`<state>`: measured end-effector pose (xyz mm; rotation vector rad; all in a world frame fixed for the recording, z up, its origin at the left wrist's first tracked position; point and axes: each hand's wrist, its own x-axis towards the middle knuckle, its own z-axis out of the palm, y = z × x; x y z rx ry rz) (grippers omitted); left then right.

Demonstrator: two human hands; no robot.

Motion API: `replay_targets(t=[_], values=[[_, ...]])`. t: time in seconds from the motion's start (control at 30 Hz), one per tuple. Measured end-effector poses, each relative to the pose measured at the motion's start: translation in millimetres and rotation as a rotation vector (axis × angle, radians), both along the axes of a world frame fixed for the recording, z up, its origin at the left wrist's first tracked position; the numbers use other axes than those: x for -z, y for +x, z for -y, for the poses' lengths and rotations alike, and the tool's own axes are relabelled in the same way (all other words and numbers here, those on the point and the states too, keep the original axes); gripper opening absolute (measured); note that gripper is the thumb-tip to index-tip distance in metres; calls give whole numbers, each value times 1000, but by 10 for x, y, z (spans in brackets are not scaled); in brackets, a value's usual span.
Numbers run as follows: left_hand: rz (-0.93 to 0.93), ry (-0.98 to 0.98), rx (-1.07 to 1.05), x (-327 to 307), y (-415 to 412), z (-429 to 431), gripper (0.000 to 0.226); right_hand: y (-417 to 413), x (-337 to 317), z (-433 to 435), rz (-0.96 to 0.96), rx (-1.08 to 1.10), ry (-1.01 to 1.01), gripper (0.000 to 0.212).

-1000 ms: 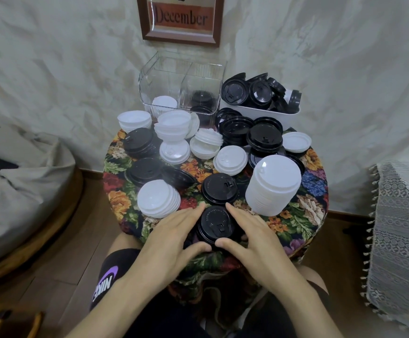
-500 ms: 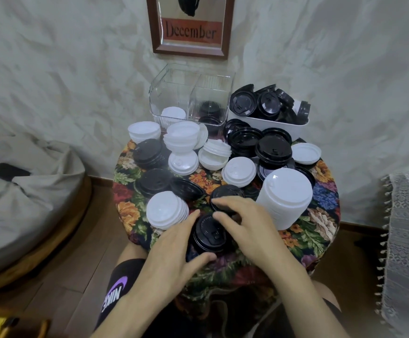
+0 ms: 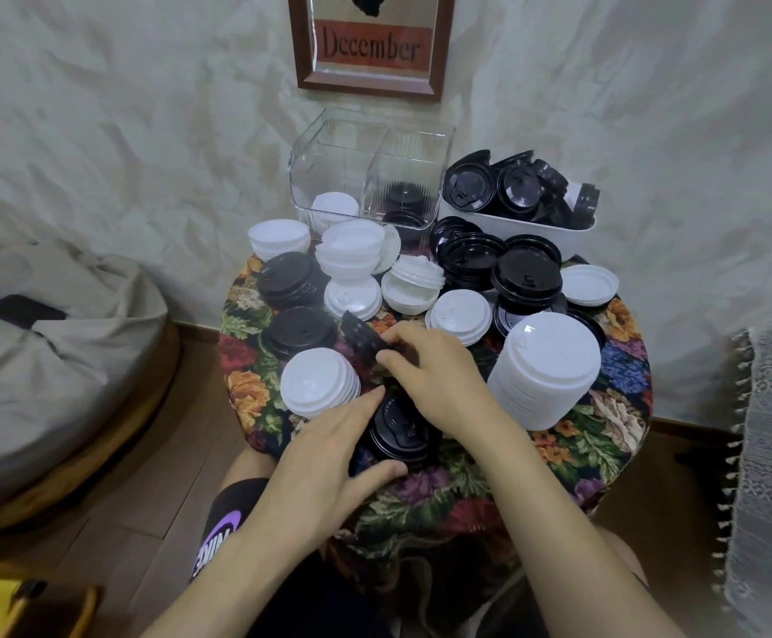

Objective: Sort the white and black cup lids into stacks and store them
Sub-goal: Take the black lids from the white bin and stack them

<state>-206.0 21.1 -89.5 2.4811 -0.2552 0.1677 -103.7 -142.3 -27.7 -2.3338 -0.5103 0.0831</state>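
At the back of the worktop (image 3: 605,435), a clear bin (image 3: 402,163) is split in two: white lids (image 3: 334,208) are kept in its left compartment, black lids (image 3: 404,200) in its right. Just beside it, a white tray (image 3: 513,230) is heaped with loose lids (image 3: 515,191), all black. Nearer, a black stack (image 3: 397,430) is gripped between thumb and fingers of the left hand (image 3: 324,462), and a tilted lid (image 3: 361,338) is pinched by the right hand (image 3: 439,379). Both are flanked by a low white stack (image 3: 317,384) and a tall white stack (image 3: 545,375). More stacks are crowded between them and the bin.
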Motion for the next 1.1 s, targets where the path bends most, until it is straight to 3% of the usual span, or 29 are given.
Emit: replay_targets(t=[0.1, 0.23, 0.37, 0.47, 0.57, 0.7, 0.87, 0.93, 1.03, 1.1], values=[[23, 10, -13, 9, 33, -18, 89, -155, -39, 106, -98, 56, 298, 9], [86, -43, -2, -30, 16, 38, 78, -456, -47, 257, -201, 120, 629, 23], [113, -35, -44, 76, -34, -7, 84, -687, 24, 389, -242, 247, 783, 34], [161, -27, -68, 116, -72, -41, 78, -782, 91, 404, -324, 273, 724, 33], [173, -15, -72, 119, -86, -77, 70, -796, 150, 432, -267, 295, 530, 28], [266, -33, -98, 141, -82, -98, 57, -807, 213, 444, -201, 282, 276, 51], [489, -86, -295, 52, -65, -162, 25, -844, 270, 415, -152, 247, 206, 57], [487, -55, -391, 24, 9, -256, 33, -842, 276, 433, -157, 239, 185, 56], [290, 27, -416, 31, 154, -383, 65, -846, 282, 446, -139, 202, 170, 61], [216, 129, -380, 61, 218, -402, 73, -844, 286, 456, -95, 147, 132, 71]])
